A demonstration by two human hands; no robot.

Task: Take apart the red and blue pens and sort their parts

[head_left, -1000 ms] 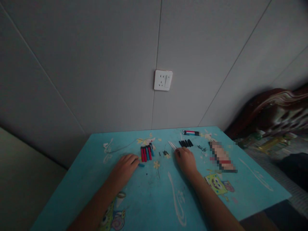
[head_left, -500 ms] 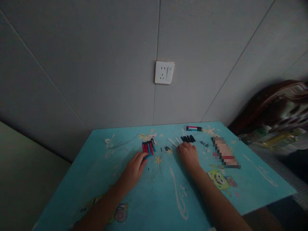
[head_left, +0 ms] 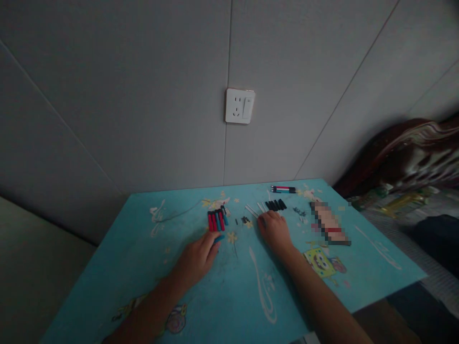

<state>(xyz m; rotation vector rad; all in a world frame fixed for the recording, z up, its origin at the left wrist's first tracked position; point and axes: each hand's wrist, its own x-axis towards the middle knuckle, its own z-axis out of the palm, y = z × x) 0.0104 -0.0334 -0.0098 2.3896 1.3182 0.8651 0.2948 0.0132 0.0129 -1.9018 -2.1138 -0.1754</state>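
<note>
Between the thumb and fingers of my left hand (head_left: 197,255) is a short blue pen barrel (head_left: 219,238), held just in front of a row of red and blue pen barrels (head_left: 216,220) with dark ends. My right hand (head_left: 275,230) lies over the near ends of some thin white pen refills (head_left: 252,210). Its fingers are curled, and their tips are partly hidden, so whether a refill is gripped does not show. Just beyond those fingers lies a row of black pen parts (head_left: 276,205). Small dark pieces (head_left: 245,220) lie between the two hands.
Assembled pens (head_left: 283,189) lie at the table's back edge. Small springs or similar bits (head_left: 299,211) are right of the black parts. A blurred-out flat object (head_left: 330,223) rests farther right. The blue patterned table (head_left: 143,253) meets a grey wall with a socket (head_left: 240,106).
My left hand has drawn slightly back from the barrel row, still holding the blue barrel. The right hand stays by the refills. The whole view has shifted a little.
</note>
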